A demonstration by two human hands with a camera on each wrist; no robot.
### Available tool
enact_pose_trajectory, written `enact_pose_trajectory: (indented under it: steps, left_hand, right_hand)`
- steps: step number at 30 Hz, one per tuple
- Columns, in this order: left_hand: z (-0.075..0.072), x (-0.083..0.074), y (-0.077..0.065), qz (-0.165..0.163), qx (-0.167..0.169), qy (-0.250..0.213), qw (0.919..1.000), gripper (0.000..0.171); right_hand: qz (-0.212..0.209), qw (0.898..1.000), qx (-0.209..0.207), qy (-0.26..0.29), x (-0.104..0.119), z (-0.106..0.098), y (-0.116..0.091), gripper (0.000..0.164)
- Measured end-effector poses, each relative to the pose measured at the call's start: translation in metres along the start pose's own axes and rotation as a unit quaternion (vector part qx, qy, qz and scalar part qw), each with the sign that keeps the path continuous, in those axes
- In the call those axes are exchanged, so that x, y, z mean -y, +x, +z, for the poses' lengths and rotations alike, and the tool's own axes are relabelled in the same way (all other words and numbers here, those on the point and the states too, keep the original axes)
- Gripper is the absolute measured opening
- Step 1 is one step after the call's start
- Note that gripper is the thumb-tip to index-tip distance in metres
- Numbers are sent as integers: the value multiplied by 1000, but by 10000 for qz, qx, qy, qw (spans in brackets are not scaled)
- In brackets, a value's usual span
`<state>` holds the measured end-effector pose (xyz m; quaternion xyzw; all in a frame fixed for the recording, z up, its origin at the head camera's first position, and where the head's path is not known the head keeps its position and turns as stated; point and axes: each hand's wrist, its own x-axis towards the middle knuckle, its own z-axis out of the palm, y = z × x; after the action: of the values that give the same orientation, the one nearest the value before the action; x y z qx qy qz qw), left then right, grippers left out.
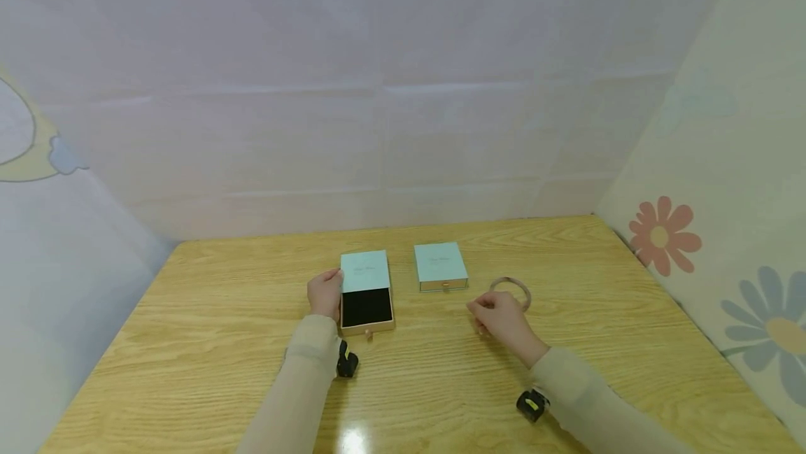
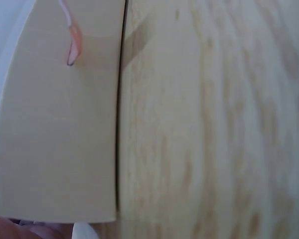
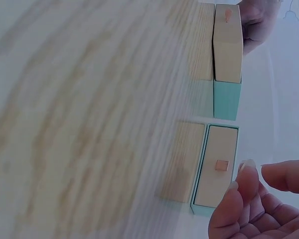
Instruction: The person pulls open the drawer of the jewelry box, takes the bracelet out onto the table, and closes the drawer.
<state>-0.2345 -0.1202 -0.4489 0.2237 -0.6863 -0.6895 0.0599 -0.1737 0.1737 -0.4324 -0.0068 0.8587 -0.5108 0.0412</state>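
A mint-green jewelry box (image 1: 365,270) lies with its beige drawer (image 1: 368,329) slid out toward me, showing a black lining. My left hand (image 1: 324,293) grips this box along its left side, thumb at the cover's edge. In the left wrist view the drawer's front (image 2: 60,139) with its pink ribbon pull (image 2: 74,45) fills the left part, the hand mostly hidden. My right hand (image 1: 500,314) hovers beside a brownish bangle (image 1: 527,292), overlapping its lower left in the head view. Its fingers (image 3: 226,211) are loosely bent, thumb apart from them, with nothing between.
A second mint-green box (image 1: 439,263), its drawer closed, sits between the first box and the bangle. The wooden table (image 1: 208,342) meets a pale draped backdrop (image 1: 378,125) behind, and a flower-printed panel (image 1: 711,160) stands along the right edge.
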Motion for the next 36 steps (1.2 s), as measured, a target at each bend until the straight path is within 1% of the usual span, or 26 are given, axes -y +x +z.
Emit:
enact_pose_trajectory:
  steps: [5, 15, 24, 26, 33, 36]
  left_hand:
    - [-1, 0, -2, -14, 87, -7, 10000, 34]
    - [-1, -2, -4, -28, 95, -28, 9999, 34]
    - [0, -3, -4, -19, 65, -21, 10000, 34]
    - [-1, -4, -4, -69, 82, -11, 9999, 34]
    - [-3, 0, 0, -82, 75, -11, 9999, 34]
    - [-3, 0, 0, -75, 54, -3, 10000, 34]
  right_hand:
    - [-22, 9999, 65, 75, 1, 3, 0, 20]
    - [-30, 9998, 117, 134, 7, 9, -1, 20]
    - [27, 9992, 107, 374, 11, 18, -1, 19]
    - [4, 9991, 134, 404, 11, 20, 0, 20]
    - [-62, 9983, 192, 541, 11, 23, -1, 20]
    - [-107, 9983, 207, 536, 11, 24, -1, 20]
